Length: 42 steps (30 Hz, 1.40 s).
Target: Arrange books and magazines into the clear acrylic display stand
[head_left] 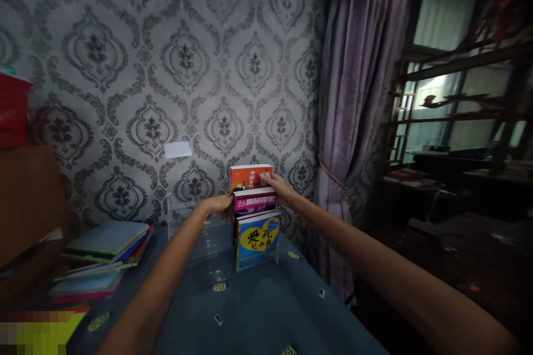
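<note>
Three rows of books stand one behind another on a clear acrylic stepped rack point(200, 233). At the back is an orange book point(241, 176) with white lettering; my right hand point(278, 186) grips its right edge, thumb on the cover. My left hand point(220, 205) is closed at the left edge of the orange book, its fingertips partly hidden by the books. In front of it stands a pink and purple book point(255, 203). Foremost is a blue book point(258, 244) with a yellow heart and black characters, leaning slightly back and touched by neither hand.
A pile of books point(112, 241) lies left on the dark blue tablecloth point(250, 310). Farther left are a cardboard box point(31, 194) and a red basket point(14, 111). Patterned wallpaper stands behind. A purple curtain point(353, 94) hangs past the table's right edge.
</note>
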Each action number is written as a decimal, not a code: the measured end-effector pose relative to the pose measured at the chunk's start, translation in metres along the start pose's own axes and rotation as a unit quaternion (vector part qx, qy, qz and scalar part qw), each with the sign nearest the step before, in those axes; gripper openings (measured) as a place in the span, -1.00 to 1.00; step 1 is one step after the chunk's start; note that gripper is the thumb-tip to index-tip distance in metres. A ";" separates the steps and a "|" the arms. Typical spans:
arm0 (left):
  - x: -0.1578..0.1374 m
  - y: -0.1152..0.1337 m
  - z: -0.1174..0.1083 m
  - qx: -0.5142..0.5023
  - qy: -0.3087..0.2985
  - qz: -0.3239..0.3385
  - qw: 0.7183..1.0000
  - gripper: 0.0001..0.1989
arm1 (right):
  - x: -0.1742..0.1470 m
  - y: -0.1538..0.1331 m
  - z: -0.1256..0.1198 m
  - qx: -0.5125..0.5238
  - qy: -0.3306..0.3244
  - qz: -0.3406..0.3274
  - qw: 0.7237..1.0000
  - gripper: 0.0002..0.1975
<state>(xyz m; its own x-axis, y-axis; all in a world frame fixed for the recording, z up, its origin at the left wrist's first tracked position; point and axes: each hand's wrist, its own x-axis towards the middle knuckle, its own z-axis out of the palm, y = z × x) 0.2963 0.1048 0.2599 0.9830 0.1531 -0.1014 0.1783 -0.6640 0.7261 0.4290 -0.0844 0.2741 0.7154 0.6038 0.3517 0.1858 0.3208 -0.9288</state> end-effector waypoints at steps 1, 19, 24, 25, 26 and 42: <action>0.000 0.001 0.000 -0.001 -0.004 -0.004 1.000 -0.49 | 0.000 0.000 0.000 0.001 0.000 -0.001 1.000 -0.73; -0.001 0.000 0.000 0.087 -0.010 0.024 0.996 -0.74 | 0.000 0.003 -0.001 -0.034 0.001 -0.046 0.998 -0.63; -0.004 0.004 0.003 0.187 0.039 0.028 0.981 -0.71 | 0.003 -0.005 -0.002 -0.098 0.053 -0.096 0.989 -0.53; -0.006 0.005 0.003 0.210 0.052 0.030 0.976 -0.71 | 0.004 -0.010 -0.001 -0.118 0.073 -0.114 0.984 -0.49; -0.009 0.006 0.003 0.231 0.064 0.033 0.970 -0.71 | 0.005 -0.017 0.001 -0.156 0.094 -0.140 0.973 -0.45; -0.100 -0.013 0.029 0.362 0.270 0.050 0.891 -0.70 | -0.011 -0.047 0.044 -0.700 -0.029 -0.303 0.646 -0.77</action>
<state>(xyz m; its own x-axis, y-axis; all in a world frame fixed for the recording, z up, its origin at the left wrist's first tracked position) 0.1967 0.0772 0.2408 0.8663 0.2664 0.4225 0.2643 -0.9623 0.0649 0.3826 -0.0744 0.3188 0.2056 0.7165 0.6666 0.8760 -0.4385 0.2011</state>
